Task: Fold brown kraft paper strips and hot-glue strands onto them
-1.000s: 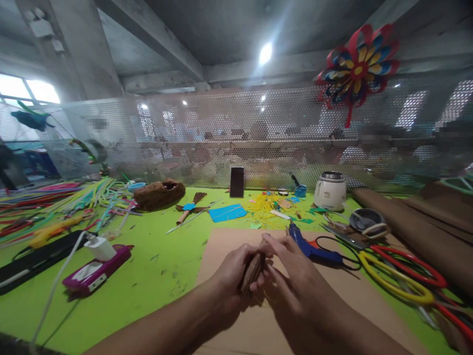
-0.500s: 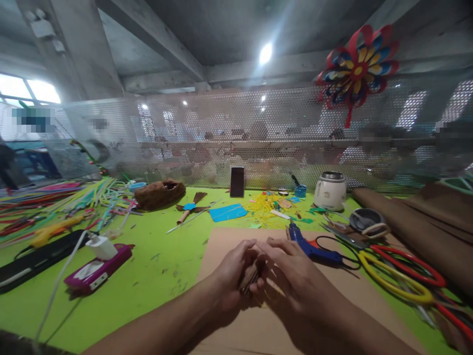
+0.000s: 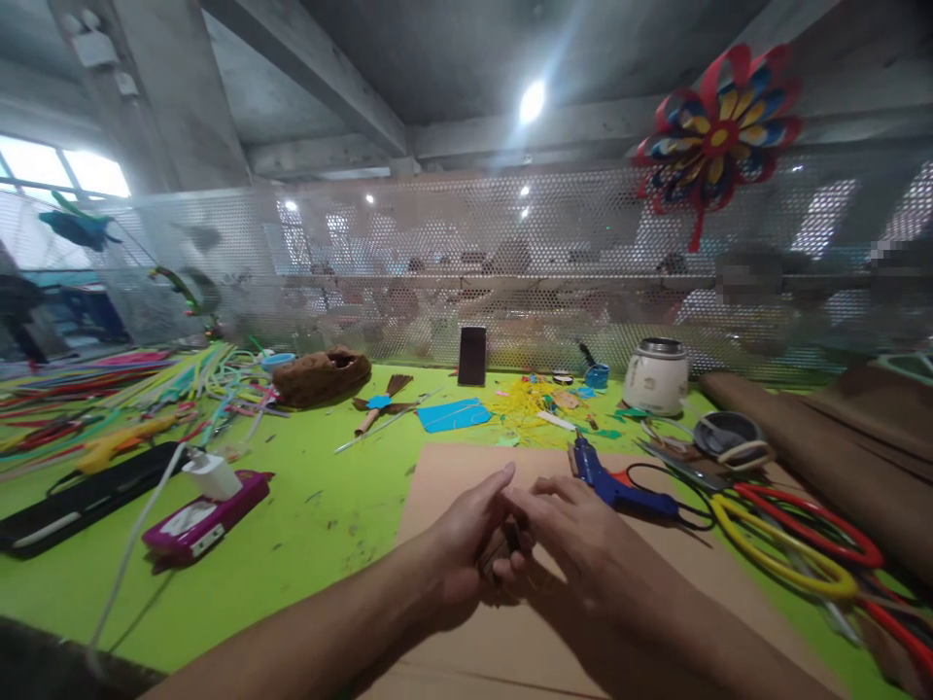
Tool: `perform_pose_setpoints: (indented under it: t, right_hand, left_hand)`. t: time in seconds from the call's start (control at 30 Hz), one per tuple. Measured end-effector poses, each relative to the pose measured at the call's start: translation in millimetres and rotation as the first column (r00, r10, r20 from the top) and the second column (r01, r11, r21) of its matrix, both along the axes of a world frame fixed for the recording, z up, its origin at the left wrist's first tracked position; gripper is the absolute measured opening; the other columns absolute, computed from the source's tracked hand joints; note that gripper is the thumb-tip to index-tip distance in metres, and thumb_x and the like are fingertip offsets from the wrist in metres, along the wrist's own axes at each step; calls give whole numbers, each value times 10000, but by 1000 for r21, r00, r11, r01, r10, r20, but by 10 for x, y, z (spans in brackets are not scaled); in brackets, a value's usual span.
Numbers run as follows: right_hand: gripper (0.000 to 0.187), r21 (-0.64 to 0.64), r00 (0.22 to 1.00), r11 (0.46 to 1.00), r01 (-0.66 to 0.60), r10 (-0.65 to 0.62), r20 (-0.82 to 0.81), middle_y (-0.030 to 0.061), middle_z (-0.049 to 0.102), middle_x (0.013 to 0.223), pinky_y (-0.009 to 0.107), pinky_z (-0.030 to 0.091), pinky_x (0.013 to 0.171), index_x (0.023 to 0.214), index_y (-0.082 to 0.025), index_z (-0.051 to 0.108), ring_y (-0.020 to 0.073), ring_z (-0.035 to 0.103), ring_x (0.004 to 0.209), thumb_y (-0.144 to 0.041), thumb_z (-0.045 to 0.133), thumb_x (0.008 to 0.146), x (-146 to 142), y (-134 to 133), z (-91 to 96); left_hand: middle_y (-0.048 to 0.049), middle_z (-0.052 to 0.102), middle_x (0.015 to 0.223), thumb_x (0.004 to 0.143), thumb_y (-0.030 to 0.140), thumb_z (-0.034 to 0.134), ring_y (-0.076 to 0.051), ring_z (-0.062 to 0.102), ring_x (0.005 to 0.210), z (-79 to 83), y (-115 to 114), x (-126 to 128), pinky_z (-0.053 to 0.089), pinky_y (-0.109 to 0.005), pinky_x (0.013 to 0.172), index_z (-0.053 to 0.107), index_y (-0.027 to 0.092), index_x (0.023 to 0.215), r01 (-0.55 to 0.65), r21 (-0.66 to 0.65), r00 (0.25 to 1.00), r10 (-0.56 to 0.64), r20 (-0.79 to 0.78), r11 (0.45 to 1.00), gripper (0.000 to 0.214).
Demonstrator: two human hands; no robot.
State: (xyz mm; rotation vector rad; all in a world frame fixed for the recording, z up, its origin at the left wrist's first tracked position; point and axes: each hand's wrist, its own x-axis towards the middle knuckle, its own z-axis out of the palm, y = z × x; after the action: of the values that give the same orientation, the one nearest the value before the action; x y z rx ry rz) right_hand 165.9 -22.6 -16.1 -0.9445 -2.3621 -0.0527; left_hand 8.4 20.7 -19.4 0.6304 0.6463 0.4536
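My left hand and my right hand meet over a brown cardboard sheet on the green table. Both close around a small brown folded piece, mostly hidden between the fingers. A blue glue gun lies just right of my right hand.
Yellow and red scissors lie at the right beside brown paper rolls. A purple power strip with a white plug sits at the left, coloured strips behind it. A white pot and a dark phone stand by the mesh screen.
Both hands have dropped a little toward the cardboard and closed more tightly on the brown piece, which shows less than before. The view has shifted slightly.
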Motion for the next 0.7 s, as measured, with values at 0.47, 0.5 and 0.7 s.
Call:
perform_pose_setpoints:
  t: [0.47, 0.5, 0.7]
  right_hand:
    - [337, -57, 997, 998, 24, -28, -76, 71, 589, 912, 331, 433, 691, 1164, -244, 511, 205, 525, 808, -217, 536, 830, 5, -53, 25]
    - [323, -43, 995, 999, 23, -27, -99, 66, 586, 901, 323, 434, 677, 1162, -250, 513, 199, 530, 790, -217, 518, 842, 8, -57, 27]
    - [429, -42, 973, 998, 40, -49, -227, 63, 591, 906, 320, 445, 633, 1283, -271, 409, 195, 543, 757, -152, 425, 871, 38, -38, 31]
  left_hand:
    - [5, 443, 552, 709, 774, 324, -71, 366, 380, -49, 87, -28, 165, -181, 384, 448, 162, 656, 125, 16, 992, -124, -14, 992, 627]
    - [9, 438, 546, 714, 766, 331, -70, 365, 378, -46, 79, -27, 168, -182, 385, 448, 162, 659, 115, 31, 993, -115, -17, 993, 617]
    - [3, 471, 584, 721, 748, 359, -67, 399, 412, -39, 59, -17, 203, -171, 392, 488, 161, 745, 64, 118, 997, -57, -60, 991, 601]
